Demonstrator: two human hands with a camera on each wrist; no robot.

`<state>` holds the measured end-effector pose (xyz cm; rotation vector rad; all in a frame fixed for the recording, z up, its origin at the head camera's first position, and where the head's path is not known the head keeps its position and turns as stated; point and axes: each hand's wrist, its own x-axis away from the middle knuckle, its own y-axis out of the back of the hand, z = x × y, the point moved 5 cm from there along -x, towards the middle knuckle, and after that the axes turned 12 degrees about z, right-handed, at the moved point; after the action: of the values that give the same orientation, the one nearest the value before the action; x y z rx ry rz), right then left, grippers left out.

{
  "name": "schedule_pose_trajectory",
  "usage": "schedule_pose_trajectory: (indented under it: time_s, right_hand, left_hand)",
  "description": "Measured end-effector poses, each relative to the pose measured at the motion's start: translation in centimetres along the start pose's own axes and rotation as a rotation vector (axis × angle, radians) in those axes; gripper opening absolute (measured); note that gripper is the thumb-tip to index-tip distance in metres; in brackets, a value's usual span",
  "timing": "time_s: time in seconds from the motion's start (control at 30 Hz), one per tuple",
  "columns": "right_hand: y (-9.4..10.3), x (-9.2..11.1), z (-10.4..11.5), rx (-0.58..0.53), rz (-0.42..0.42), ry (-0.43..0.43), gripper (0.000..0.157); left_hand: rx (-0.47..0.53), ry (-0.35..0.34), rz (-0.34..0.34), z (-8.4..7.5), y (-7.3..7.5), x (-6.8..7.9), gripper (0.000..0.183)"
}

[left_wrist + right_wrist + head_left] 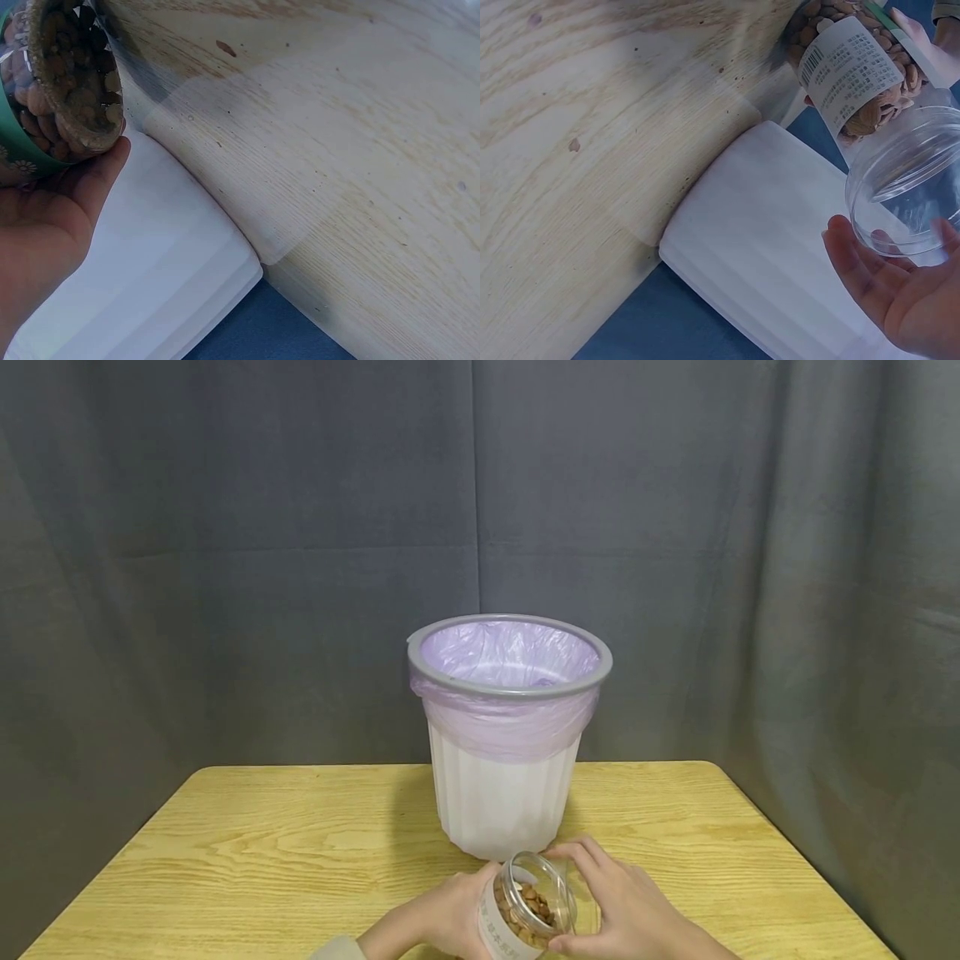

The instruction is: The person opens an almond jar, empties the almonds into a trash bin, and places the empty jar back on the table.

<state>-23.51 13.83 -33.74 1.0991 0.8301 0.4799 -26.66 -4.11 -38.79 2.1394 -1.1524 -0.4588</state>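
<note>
A clear jar [501,930] of almonds [534,907] is tilted in front of the bin, its mouth towards the right. My left hand [450,917] grips it round the side; in the left wrist view, the fingers lie beneath the jar's green label [34,142]. Opposite, my right hand [633,906] holds a clear round lid [861,176] at its edge, thumb and fingers spread around it. The lid is right by the jar's mouth; whether the two touch I cannot tell. A white printed label [849,73] faces the right wrist camera.
Just beyond my hands stands a white ribbed bin [502,802] with a grey rim [510,692] and a purple liner [510,727]. The yellow wood-grain table [300,835] lies under everything. Grey curtains [315,568] enclose the back and sides.
</note>
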Motion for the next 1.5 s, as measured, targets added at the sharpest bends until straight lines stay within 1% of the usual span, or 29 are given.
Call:
schedule_pose_trajectory:
  time_s: [0.13,0.2,0.33,0.53,0.8,1.03,1.23,1.33,1.4,1.43,1.5]
  right_hand:
    - [0.0,0.2,-0.1,0.000,-0.002,-0.003,0.068]
    - [-0.1,0.2,-0.2,-0.001,0.001,-0.009,0.068]
    - [-0.1,0.4,-0.3,-0.003,0.000,-0.005,0.069]
    - [-0.2,0.8,-0.5,-0.005,-0.026,0.019,0.072]
    - [-0.4,1.2,-0.7,-0.023,-0.031,0.000,0.071]
    - [-0.6,1.7,-1.0,-0.006,-0.049,-0.023,0.072]
    - [-1.0,2.1,-1.4,0.005,-0.036,-0.073,0.074]
    - [-1.2,2.3,-1.5,0.014,-0.028,-0.078,0.075]
    - [-1.3,2.5,-1.7,0.000,-0.020,-0.084,0.074]
    - [-1.3,2.5,-1.7,-0.006,-0.017,-0.086,0.074]
    - [-1.3,2.7,-1.9,-0.021,-0.010,-0.096,0.074]
  left_hand:
    - [0.008,0.007,-0.003,0.1,0.0,0.0,0.075]
    - [0.031,0.011,0.005,0.1,0.0,0.0,0.077]
    - [0.040,0.018,0.012,0.1,0.0,0.0,0.079]
    - [-0.018,0.020,-0.005,0.0,0.0,-0.1,0.081]
    - [-0.017,0.025,-0.009,0.0,0.1,0.0,0.080]
    - [-0.009,0.013,-0.002,0.0,0.2,-0.1,0.082]
    - [-0.024,0.010,-0.002,0.1,0.2,0.0,0.081]
    - [-0.018,0.003,0.002,0.1,0.1,0.0,0.080]
    - [-0.014,-0.001,0.005,0.1,0.2,0.0,0.080]
    - [-0.035,-0.013,0.009,0.1,0.2,0.0,0.080]
    - [-0.029,-0.010,0.011,0.1,0.2,0.1,0.081]
